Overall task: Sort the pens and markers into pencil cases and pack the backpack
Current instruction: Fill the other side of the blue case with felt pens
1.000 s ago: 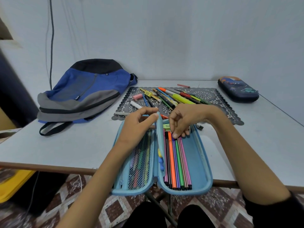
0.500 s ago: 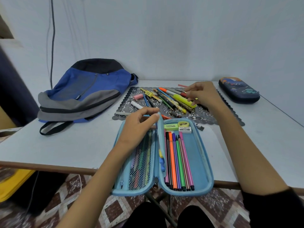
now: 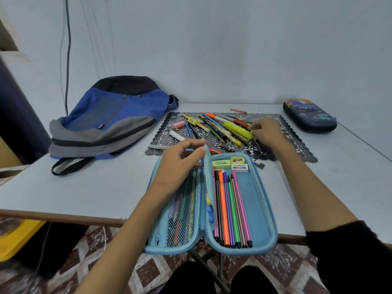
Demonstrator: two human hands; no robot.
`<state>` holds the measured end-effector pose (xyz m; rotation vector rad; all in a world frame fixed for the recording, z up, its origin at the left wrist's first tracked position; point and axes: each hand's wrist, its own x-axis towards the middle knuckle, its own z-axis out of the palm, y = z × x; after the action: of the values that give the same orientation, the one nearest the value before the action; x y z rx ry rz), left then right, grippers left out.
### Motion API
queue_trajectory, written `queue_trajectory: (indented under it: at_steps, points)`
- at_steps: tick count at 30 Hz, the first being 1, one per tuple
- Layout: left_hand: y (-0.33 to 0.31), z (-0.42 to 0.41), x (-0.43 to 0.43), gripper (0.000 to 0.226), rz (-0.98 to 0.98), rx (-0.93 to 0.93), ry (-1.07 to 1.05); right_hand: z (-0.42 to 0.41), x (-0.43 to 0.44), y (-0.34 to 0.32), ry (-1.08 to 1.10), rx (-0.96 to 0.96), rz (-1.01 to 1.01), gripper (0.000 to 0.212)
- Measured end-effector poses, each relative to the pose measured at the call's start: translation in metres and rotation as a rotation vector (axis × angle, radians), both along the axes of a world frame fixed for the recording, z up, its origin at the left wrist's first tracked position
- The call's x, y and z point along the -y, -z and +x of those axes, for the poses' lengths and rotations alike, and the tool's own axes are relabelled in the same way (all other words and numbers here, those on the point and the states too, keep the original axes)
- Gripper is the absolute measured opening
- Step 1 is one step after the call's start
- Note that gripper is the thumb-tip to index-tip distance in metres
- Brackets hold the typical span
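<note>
An open light-blue pencil case (image 3: 263,211) lies at the table's near edge. Several coloured felt pens (image 3: 231,209) and erasers (image 3: 221,164) sit in its right half; more pens show behind mesh on the left. My left hand (image 3: 180,164) pinches the case's middle flap near its top. My right hand (image 3: 265,130) rests on the pile of pens and markers (image 3: 214,128) on the dark lace mat (image 3: 294,145), fingers curled at the end of a yellow highlighter (image 3: 238,129). A blue and grey backpack (image 3: 110,122) lies at the left.
A dark blue printed pencil case (image 3: 309,115), zipped shut, sits at the far right of the white table (image 3: 74,187). A small red pen (image 3: 238,111) lies beyond the mat. A black cable (image 3: 68,49) hangs down the wall. A yellow bin (image 3: 14,238) stands on the floor left.
My right hand left the felt pens in the open case and reached out to the pile on the mat, settling by the yellow highlighter. My left hand stayed on the flap.
</note>
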<state>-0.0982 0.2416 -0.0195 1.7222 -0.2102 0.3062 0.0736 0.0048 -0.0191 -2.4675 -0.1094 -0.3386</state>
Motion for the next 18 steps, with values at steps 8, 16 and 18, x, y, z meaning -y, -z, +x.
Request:
queue_trajectory:
  at_steps: [8,16,18]
  points:
    - [0.0,-0.001,0.001,0.021,-0.009,-0.003,0.002,0.002,0.018,0.003,0.179,0.068,0.012,0.026]
    - [0.001,0.0,0.001,0.022,-0.035,-0.014,0.013,0.001,0.022,0.004,0.111,-0.017,-0.001,0.016]
    - [0.0,-0.001,0.001,0.022,-0.03,-0.012,0.017,0.001,0.023,0.003,0.085,-0.018,0.016,0.014]
